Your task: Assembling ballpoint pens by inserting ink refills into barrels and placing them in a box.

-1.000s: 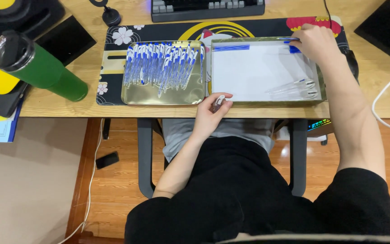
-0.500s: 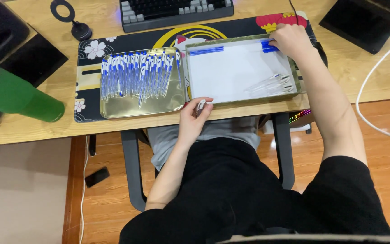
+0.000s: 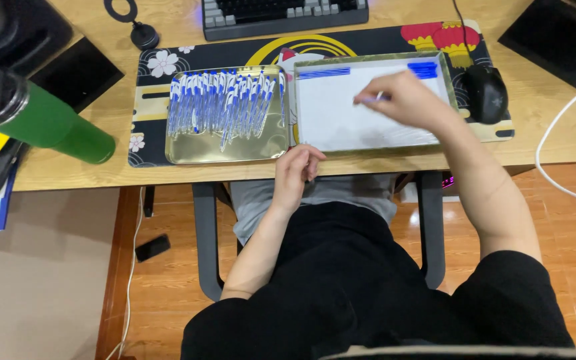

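At a wooden desk (image 3: 368, 170), seen from above, a seated person works over two shallow metal trays set side by side on a dark patterned desk mat (image 3: 168, 87). Their right hand (image 3: 405, 100) hovers over the right tray (image 3: 448, 80), which is lined with white paper, the fingers pinched around a slim pen-like piece (image 3: 371, 99) (too blurred to tell more). Small clusters of blue parts lie along that tray's far edge, one strip (image 3: 323, 73) at its left and a denser patch (image 3: 423, 69) at its right. The left hand (image 3: 298, 167) rests at the desk's near edge, just below the gap between the trays, fingers curled inward; whether it grips anything cannot be told. The left tray (image 3: 228, 150), gold-coloured, holds a dense row of clear pens with blue caps (image 3: 225, 103). A green bottle (image 3: 48, 120) stands near the desk's left end, a black mouse (image 3: 487, 93) sits just right of the trays, and a keyboard (image 3: 285, 12) lies beyond the mat.
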